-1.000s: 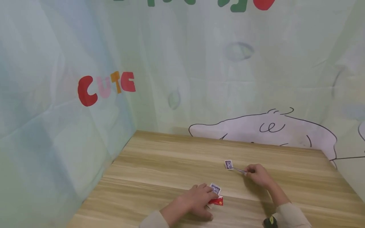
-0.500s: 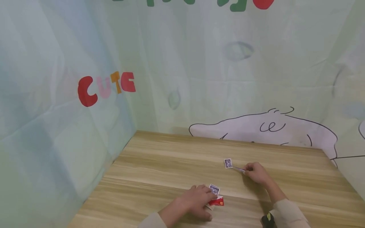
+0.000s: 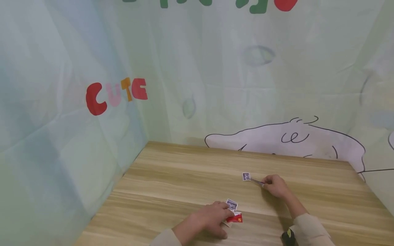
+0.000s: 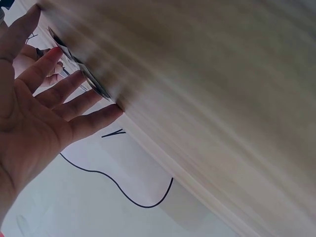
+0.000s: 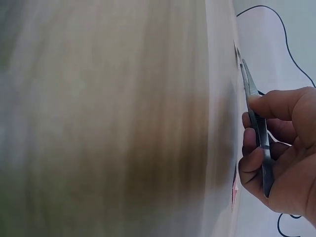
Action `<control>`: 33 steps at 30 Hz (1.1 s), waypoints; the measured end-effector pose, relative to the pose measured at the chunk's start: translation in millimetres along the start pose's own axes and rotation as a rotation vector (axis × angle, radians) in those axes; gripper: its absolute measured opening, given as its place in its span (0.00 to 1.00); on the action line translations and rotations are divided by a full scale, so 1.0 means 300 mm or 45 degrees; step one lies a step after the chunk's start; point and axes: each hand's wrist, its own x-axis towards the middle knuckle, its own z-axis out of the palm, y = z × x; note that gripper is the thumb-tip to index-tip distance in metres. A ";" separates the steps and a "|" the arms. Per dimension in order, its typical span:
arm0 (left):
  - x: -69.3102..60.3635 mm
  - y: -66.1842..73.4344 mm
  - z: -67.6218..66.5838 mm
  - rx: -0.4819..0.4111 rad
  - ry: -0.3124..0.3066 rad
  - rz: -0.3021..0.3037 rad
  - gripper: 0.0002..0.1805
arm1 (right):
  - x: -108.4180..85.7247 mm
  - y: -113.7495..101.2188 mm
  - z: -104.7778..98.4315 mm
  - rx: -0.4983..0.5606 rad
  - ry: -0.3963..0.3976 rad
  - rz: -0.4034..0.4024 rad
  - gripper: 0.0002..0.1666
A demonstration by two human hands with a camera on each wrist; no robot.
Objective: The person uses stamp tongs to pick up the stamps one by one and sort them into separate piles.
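Observation:
My right hand (image 3: 276, 186) pinches a pair of metal tweezers (image 5: 254, 98) between thumb and fingers. Their tips point left, at the right edge of a small stamp (image 3: 246, 176) with a dark picture and white border. That stamp lies flat on the table; whether the tips grip it cannot be made out. Nearer the front, my left hand (image 3: 212, 217) rests with spread, fairly straight fingers at several more stamps. A dark-pictured stamp (image 3: 232, 205) and a red stamp (image 3: 235, 217) show beyond its fingertips, and a pale corner peeks out below. The fingers partly hide this group.
The wood-grain table (image 3: 172, 171) reaches back to a printed cloth wall (image 3: 197, 68) with coloured letters and a line-drawn figure. Another cloth wall (image 3: 46, 119) rises along its left side. A black item with a yellow-green mark (image 3: 288, 236) sits at the right sleeve.
The far stamp has shifted slightly left and away and sits straighter, with the tweezers following it. My left hand stays nearly where it was, at the nearer stamps.

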 end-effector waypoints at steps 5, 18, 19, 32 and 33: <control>0.003 0.001 0.007 -0.011 -0.012 -0.009 0.32 | -0.004 0.000 -0.002 -0.005 -0.005 -0.015 0.05; 0.007 -0.006 0.010 -0.015 -0.030 -0.030 0.33 | -0.017 -0.013 -0.023 -0.012 -0.014 0.002 0.07; 0.007 -0.006 0.010 -0.019 -0.032 -0.032 0.33 | -0.019 -0.015 -0.026 -0.015 -0.017 0.008 0.07; 0.000 0.000 0.008 0.022 0.002 -0.007 0.32 | -0.054 -0.020 -0.042 -0.016 -0.032 -0.011 0.07; -0.001 0.000 0.008 0.022 0.002 -0.008 0.32 | -0.059 -0.020 -0.043 -0.009 -0.038 -0.016 0.07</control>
